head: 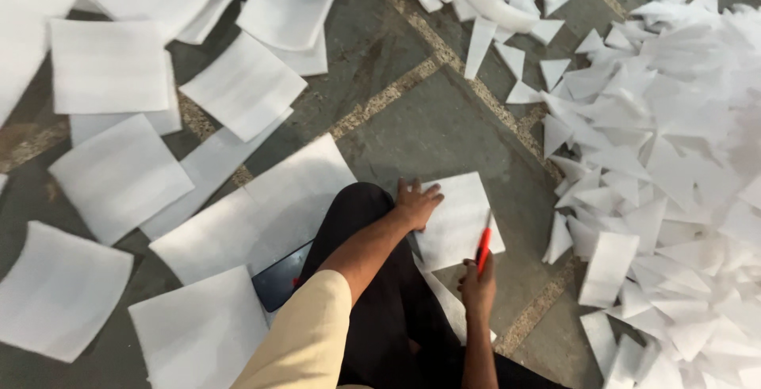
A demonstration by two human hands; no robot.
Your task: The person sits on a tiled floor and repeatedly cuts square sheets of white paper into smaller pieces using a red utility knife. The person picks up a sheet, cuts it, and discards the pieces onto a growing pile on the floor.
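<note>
A square white foam sheet (460,218) lies flat on the stone floor (444,127) in front of my knee. My left hand (416,201) presses down on its left edge, fingers spread. My right hand (478,286) grips a red-handled cutter (483,248) whose tip rests on the sheet's right side. My black trouser leg (380,278) is folded beside the sheet.
Many square white foam sheets (119,175) lie scattered over the floor to the left and behind. A large heap of cut white triangles (666,159) fills the right side. A dark flat phone-like object (279,278) lies under sheets by my leg.
</note>
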